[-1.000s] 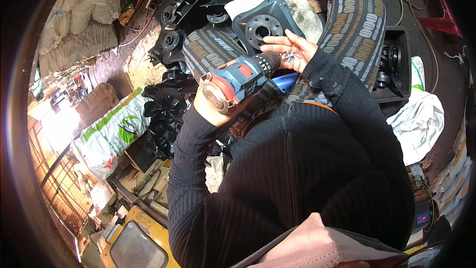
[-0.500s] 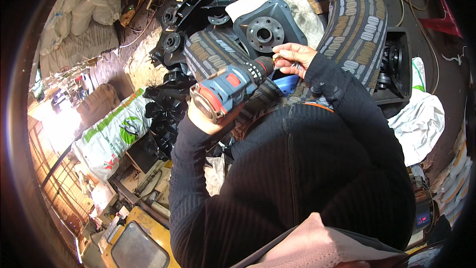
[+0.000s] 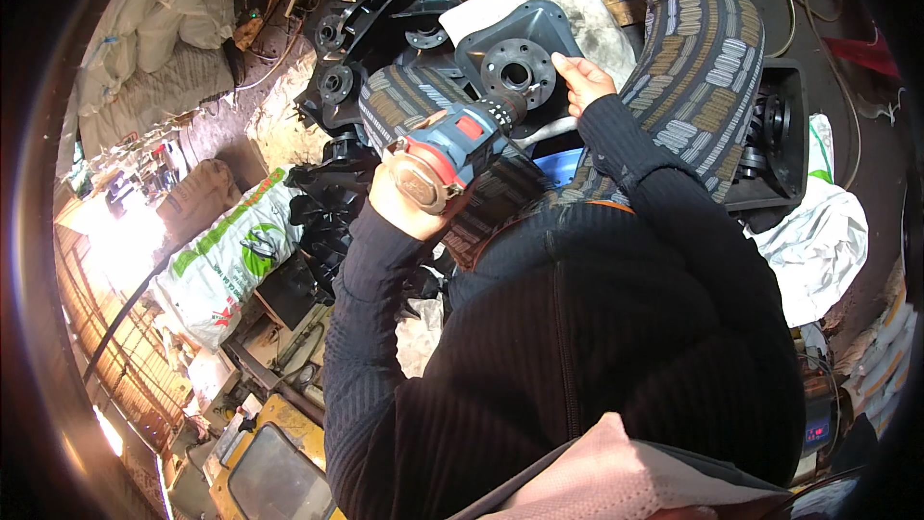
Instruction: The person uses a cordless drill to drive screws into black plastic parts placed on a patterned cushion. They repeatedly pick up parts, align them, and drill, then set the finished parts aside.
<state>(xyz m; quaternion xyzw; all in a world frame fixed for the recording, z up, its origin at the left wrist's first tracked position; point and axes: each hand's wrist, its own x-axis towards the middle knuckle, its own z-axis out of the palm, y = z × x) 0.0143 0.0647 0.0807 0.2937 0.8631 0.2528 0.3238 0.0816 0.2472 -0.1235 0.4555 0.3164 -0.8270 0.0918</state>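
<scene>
My left hand (image 3: 409, 204) is wrapped round a blue and black cordless drill (image 3: 445, 156) with a red band. Its chuck reaches the lower edge of a round flange with a centre hole and small holes around it. This flange belongs to a black moulded part (image 3: 535, 24) with a squarish base, which rests against a white sack in front of me. At the flange's right rim is my right hand (image 3: 585, 87), finger and thumb pinched together. Whether something small is between them cannot be made out. A blue object (image 3: 560, 168) lies below the right wrist.
Several similar black flanged parts (image 3: 337, 83) are heaped at the left. My patterned trouser legs (image 3: 698, 58) flank the work. A black bin (image 3: 784, 135) with parts stands at the right, beside a crumpled white bag (image 3: 818, 250). A green and white sack (image 3: 226, 260) lies left.
The drill's chuck has moved from near my right fingers onto the flange's lower edge. My right hand has shifted up and right to the flange's rim.
</scene>
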